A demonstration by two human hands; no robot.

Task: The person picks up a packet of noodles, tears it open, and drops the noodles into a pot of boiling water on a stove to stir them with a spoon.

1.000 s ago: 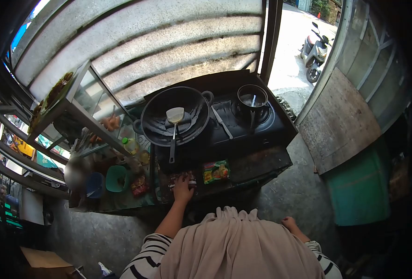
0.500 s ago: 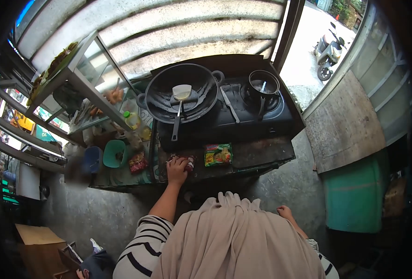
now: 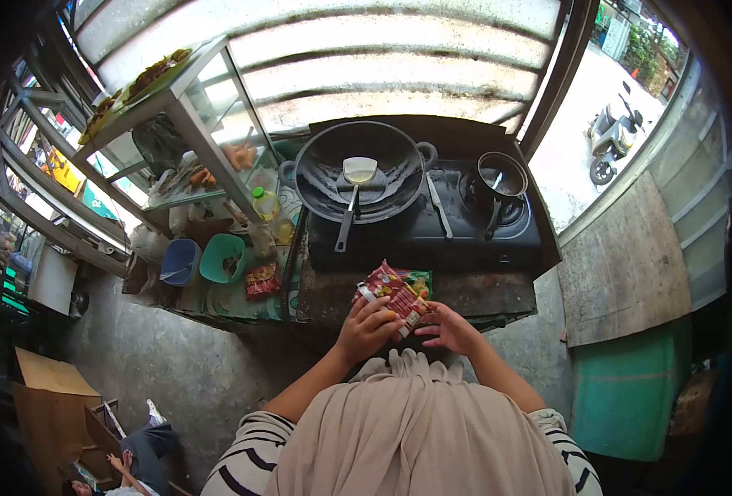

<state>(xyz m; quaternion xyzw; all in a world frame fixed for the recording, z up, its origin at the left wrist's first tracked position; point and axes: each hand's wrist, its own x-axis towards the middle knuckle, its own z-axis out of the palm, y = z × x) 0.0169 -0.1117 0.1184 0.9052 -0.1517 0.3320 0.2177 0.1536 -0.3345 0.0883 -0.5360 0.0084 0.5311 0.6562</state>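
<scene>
A red packet (image 3: 392, 293) is held at the front edge of the counter, partly over a green packet (image 3: 418, 281). My left hand (image 3: 368, 328) is closed on its lower left side. My right hand (image 3: 449, 328) touches its lower right corner, fingers apart, with no grip on it visible. Behind the packets a black wok (image 3: 362, 136) sits on the stove (image 3: 465, 248), with a ladle (image 3: 346, 227) resting in it. A knife (image 3: 440, 204) lies right of the wok, and a small pot (image 3: 502, 169) stands on the right burner.
At the left are a blue container (image 3: 181, 263), a green container (image 3: 222, 258), another red packet (image 3: 263, 281), a bottle (image 3: 264, 202) and a glass display case (image 3: 188, 124). A wooden board (image 3: 630, 256) leans at the right. Another person (image 3: 143, 455) is at lower left.
My left hand has lifted the red packet off the counter and moved right with it. My right hand has come up from beside the body to the packet. The camera view has shifted.
</scene>
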